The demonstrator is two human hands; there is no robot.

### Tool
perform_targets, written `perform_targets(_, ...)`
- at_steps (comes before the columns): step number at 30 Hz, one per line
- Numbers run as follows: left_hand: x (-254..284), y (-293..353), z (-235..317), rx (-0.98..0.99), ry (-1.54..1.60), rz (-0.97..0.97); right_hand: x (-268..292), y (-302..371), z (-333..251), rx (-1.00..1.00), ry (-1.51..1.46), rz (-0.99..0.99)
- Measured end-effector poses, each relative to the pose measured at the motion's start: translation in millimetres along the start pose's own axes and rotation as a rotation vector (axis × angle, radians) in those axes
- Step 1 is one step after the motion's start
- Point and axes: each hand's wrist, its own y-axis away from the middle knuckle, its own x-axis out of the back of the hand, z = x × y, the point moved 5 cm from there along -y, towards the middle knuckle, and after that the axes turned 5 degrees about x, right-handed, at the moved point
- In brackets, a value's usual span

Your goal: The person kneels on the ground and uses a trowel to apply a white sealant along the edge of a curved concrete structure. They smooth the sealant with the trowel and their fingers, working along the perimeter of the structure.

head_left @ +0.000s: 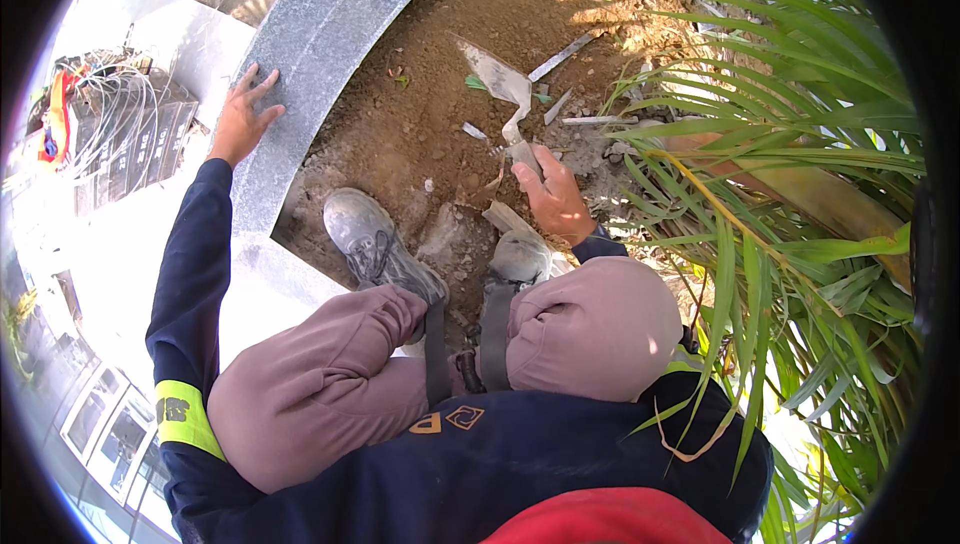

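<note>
My right hand (556, 199) is closed round the handle of a pointing trowel (497, 77). The trowel's blade, smeared with grey, points up and to the left over brown soil (430, 54). Fingers spread, my left hand (244, 119) rests on a grey stone slab (315, 54) that curves along the left side of the soil. Nothing is in that hand. Whether the blade touches the soil I cannot tell.
My shoes (375, 239) stand on the soil near the slab. Thin broken strips (562, 57) lie beyond the trowel. Palm fronds (790, 144) hang close on the right. Stacked boxes with loose cables (135, 134) stand at the far left.
</note>
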Motion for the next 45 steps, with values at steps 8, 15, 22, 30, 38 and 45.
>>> perform_targets(8, -7, -6, 4, -0.014, -0.025, 0.010, -10, -112, 4, 0.141, 0.054, -0.061)
perform_targets(15, -2, 15, 10, 0.063, -0.006, -0.071, -58, -210, 16, 0.239, 0.209, -0.075)
perform_targets(22, 1, 14, 9, 0.083, -0.026, -0.083, -57, -161, 15, 0.011, 0.437, -0.195)
perform_targets(30, 3, 16, 8, 0.059, -0.036, -0.056, -22, -107, 4, 0.046, 0.369, -0.164)
perform_targets(38, 1, 13, 15, 0.037, -0.027, -0.092, -51, -216, -3, 0.124, 0.297, -0.017)
perform_targets(45, 0, 17, 9, 0.071, -0.056, -0.126, -65, -115, 15, -0.050, 0.332, -0.302)
